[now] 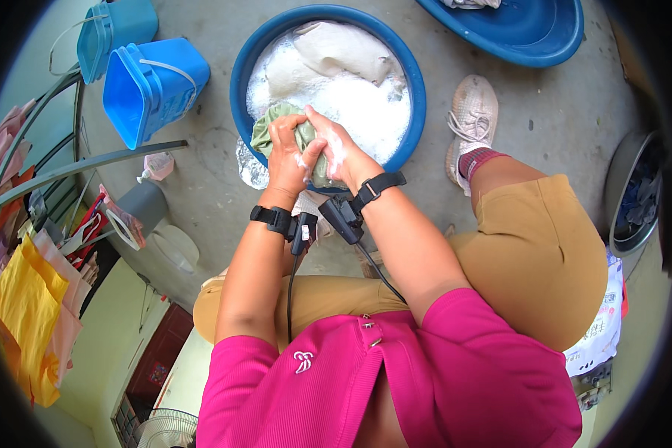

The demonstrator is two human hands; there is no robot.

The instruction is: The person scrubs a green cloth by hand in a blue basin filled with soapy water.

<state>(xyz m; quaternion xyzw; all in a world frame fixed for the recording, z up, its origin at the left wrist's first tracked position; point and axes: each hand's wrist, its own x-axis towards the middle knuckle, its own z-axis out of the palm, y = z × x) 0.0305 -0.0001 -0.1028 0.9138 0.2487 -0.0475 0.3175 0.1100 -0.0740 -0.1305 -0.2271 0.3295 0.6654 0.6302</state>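
Bunched green cloth [275, 123] is squeezed between my two hands over the near rim of a round blue basin [417, 112]. My left hand [287, 158] wraps it from the left, and my right hand [337, 149] closes on it from the right with suds on the skin. Part of the cloth hides behind my fingers. White foam [366, 112] fills the basin, and a pale wet cloth [343, 48] bulges out of it at the far side. Both wrists wear black straps with small devices and cables.
Two blue buckets, a nearer one [157, 89] and a farther one [119, 30], lie at the left beside a metal rack [89, 164] with hanging cloths. Another blue tub [530, 33] is at the far right. A metal basin [635, 194] with dark cloth stands right of my shoe [473, 112].
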